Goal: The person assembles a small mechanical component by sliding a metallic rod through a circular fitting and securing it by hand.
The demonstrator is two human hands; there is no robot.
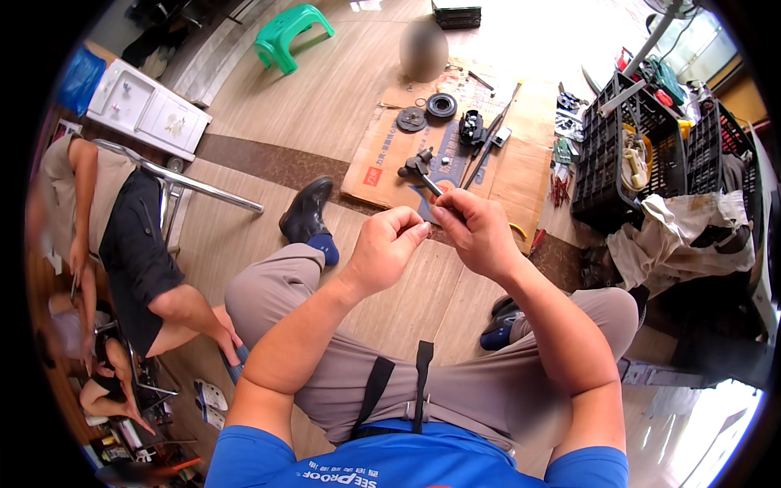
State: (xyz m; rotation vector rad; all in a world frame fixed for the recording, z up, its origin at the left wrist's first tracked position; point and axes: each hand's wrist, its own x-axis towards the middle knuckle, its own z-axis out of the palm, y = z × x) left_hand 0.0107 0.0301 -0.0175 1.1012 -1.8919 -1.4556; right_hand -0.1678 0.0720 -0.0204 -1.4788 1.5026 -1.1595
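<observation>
A blue T-shirt [252, 462] sits closest; past it, left hand [382, 250] and right hand [482, 234] pinch narrowly, contents I can't tell, near a dark, rod-shaped part [420, 168] over cardboard [525, 175].

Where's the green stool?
In the head view, the green stool stands on the floor near the top, left of centre, right of and beyond the white cabinet.

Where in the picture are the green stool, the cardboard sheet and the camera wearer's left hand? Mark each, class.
Green stool [285, 24]: head view, on its seat.
Cardboard sheet [525, 167]: head view, on its bare right part.
Left hand [382, 246]: head view, on the back of the hand.
</observation>
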